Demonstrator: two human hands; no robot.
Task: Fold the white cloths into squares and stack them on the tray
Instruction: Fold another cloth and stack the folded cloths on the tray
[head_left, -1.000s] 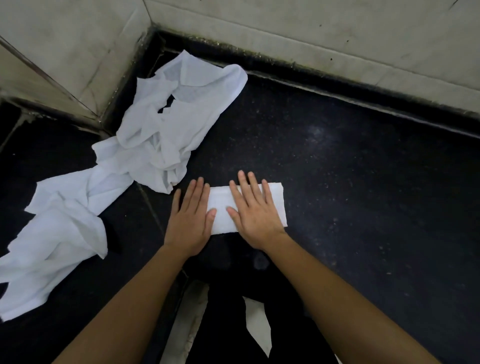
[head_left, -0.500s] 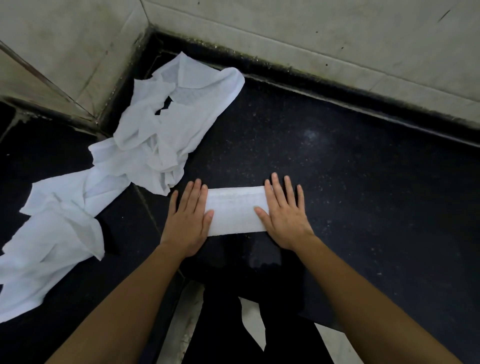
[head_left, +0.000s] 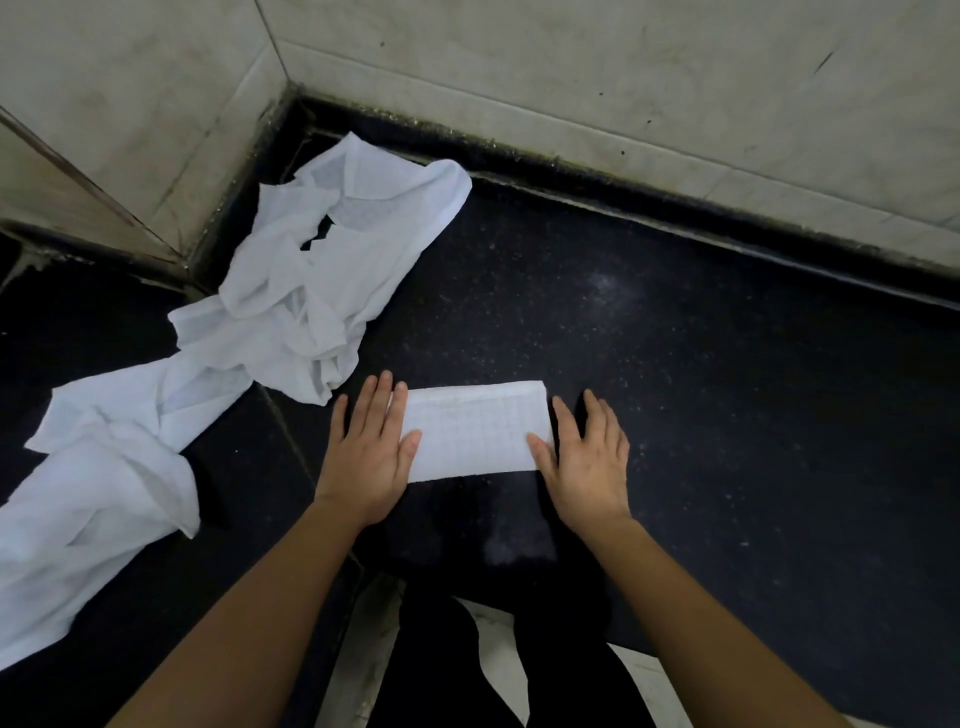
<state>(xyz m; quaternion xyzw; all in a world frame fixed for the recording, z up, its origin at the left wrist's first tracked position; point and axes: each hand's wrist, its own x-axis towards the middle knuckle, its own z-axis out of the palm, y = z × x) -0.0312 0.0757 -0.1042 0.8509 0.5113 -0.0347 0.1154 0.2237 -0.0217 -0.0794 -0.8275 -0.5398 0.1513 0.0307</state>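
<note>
Two hands are pressing a folded white cloth flat on the dark surface.

The left hand and the right hand are lying open with fingers spread, one at each short end of the folded cloth, gripping nothing. The cloth is lying just in front of the person, with its long side running left to right. It looks light, soft and floppy, so pinching the end corners seems best. Farther back, loose cloths are waiting in a heap near the wall corner. No tray is showing.
</note>
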